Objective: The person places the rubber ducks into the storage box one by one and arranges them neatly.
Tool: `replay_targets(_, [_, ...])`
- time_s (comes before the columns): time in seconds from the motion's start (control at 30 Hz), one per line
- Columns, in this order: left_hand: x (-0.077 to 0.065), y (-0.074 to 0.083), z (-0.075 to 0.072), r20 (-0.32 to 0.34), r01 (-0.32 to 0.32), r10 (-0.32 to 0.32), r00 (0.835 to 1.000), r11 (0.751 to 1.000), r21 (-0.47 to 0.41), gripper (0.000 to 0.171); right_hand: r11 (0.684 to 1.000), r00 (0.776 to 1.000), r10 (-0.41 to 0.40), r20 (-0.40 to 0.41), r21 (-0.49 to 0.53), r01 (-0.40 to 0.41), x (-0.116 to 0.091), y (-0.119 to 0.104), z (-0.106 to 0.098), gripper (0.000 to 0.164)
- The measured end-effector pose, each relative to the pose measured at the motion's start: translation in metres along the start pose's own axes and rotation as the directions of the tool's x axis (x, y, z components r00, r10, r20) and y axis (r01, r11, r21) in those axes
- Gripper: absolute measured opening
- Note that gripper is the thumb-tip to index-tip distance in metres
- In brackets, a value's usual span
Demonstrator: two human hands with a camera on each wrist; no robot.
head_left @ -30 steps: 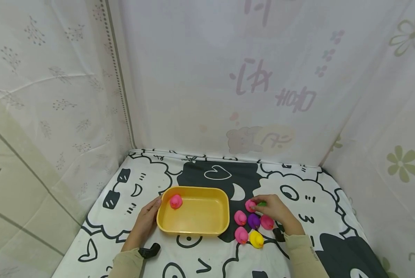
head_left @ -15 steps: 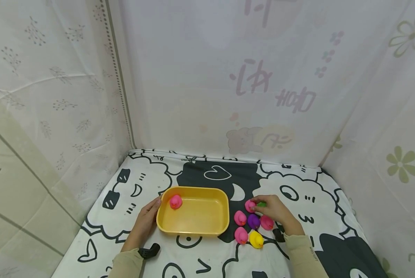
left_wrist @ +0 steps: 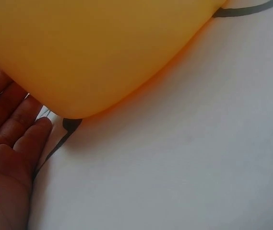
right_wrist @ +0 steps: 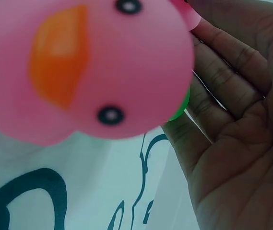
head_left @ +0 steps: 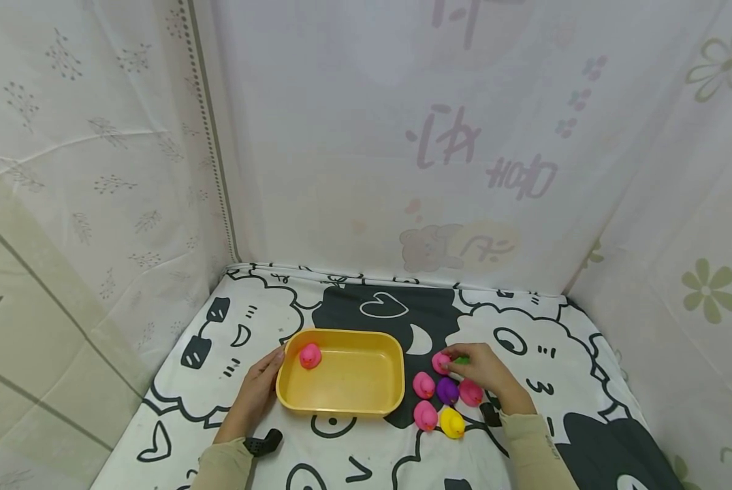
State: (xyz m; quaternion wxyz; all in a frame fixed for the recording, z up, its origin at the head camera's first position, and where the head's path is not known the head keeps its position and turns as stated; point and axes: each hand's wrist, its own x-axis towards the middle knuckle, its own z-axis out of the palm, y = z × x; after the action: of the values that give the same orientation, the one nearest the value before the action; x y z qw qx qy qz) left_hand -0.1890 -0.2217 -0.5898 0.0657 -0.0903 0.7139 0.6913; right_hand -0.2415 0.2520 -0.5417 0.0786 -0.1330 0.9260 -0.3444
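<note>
In the head view, my left hand (head_left: pixel 259 386) rests against the left side of a yellow rectangular tray (head_left: pixel 341 413). The left wrist view shows its extended fingers (left_wrist: pixel 18 115) along the tray's outer wall. One pink rubber duck (head_left: pixel 310 356) sits inside, at the tray's far left. To the right of the tray, my right hand (head_left: pixel 481 367) pinches another pink rubber duck (head_left: pixel 441 363) between thumb and forefinger. A green duck (head_left: pixel 462 360) shows partly behind that hand. Up close in the right wrist view, a pink duck (right_wrist: pixel 141 67) with an orange beak fills the foreground.
Below the right hand stand a purple duck (head_left: pixel 447 390), a yellow duck (head_left: pixel 452 422) and several pink ducks (head_left: pixel 425 415). A cartoon-print black and white cloth (head_left: pixel 353 469) covers the surface. Pale printed curtains (head_left: pixel 341 170) enclose it at the back and sides.
</note>
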Motion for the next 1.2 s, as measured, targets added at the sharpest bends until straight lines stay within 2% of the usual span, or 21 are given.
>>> replay_targets(0.27, [0.0003,-0.0002,-0.0001,0.006,0.001,-0.001,1.000,1.000,-0.008,0.076,1.000,1.000,0.017,-0.015,0.012,-0.017,0.0013,-0.0008,-0.0004,0.026])
replay_targets(0.9, [-0.0001,0.0007,0.0002,-0.001,0.008,-0.008,1.000,1.000,-0.011,0.073,0.999,0.999,-0.031,-0.028,0.021,0.031,0.0037,-0.0006,-0.0036,0.023])
replay_targets(1.2, [0.0000,-0.0005,0.0000,0.013,-0.014,0.014,1.000,1.000,-0.010,0.073,0.998,0.998,-0.053,-0.032,0.033,0.055,0.0079,-0.0008,-0.0059,0.024])
